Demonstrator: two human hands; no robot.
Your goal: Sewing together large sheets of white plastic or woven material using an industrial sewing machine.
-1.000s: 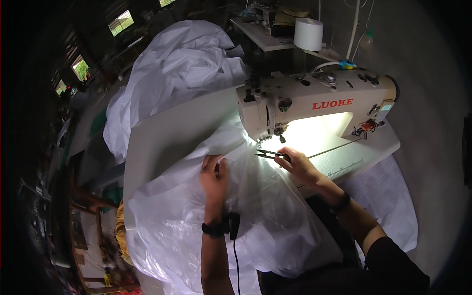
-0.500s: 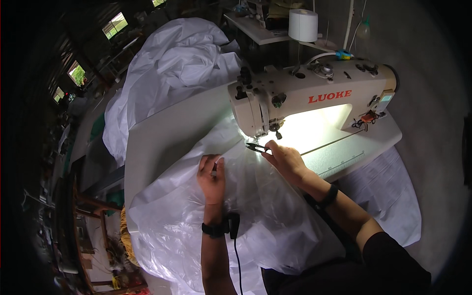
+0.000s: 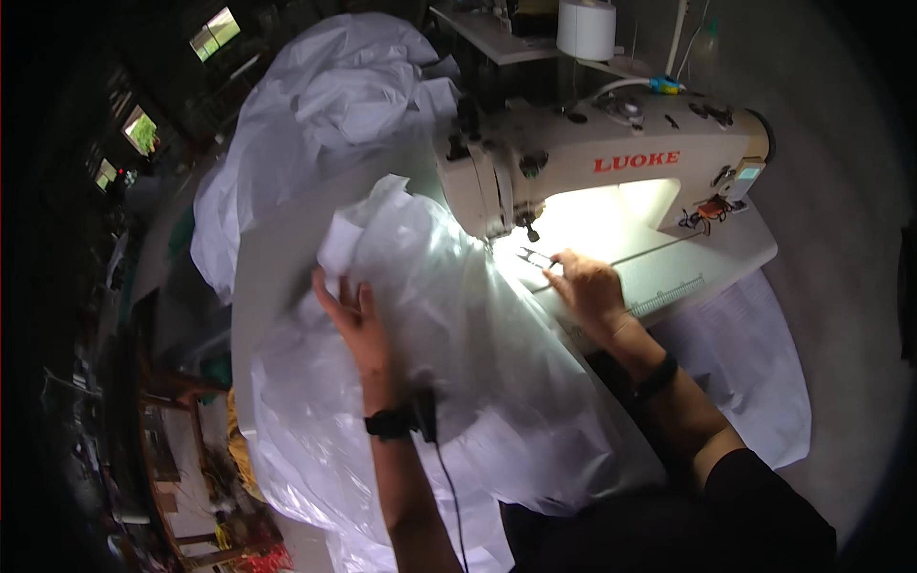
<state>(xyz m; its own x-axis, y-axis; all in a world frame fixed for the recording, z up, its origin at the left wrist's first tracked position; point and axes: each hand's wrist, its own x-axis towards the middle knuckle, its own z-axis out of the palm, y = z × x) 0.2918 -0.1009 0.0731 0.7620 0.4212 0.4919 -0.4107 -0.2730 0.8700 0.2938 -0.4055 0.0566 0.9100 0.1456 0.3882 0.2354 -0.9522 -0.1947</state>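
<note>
A white, translucent plastic sheet [image 3: 449,372] spreads over the sewing table and hangs off its near side. Its far corner stands raised and folded beside the needle area of the white sewing machine [image 3: 621,143]. Against the left part of this raised sheet is my left hand [image 3: 356,325], fingers spread, with no firm grip showing. My right hand [image 3: 594,298] is closed on a pair of thread snips [image 3: 538,259], whose blades point left toward the needle. The lit machine bed lies just under them. Glare hides the needle and presser foot.
A large heap of white sheeting [image 3: 353,95] lies beyond the table on the left. A white thread cone [image 3: 586,31] stands behind the machine. More pale sheeting [image 3: 750,368] hangs at the right. A wooden frame [image 3: 177,382] is at the lower left.
My left hand has moved left and away from me, opening its fingers, and the sheet's far edge has risen. My right hand has shifted right with the snips, away from the needle.
</note>
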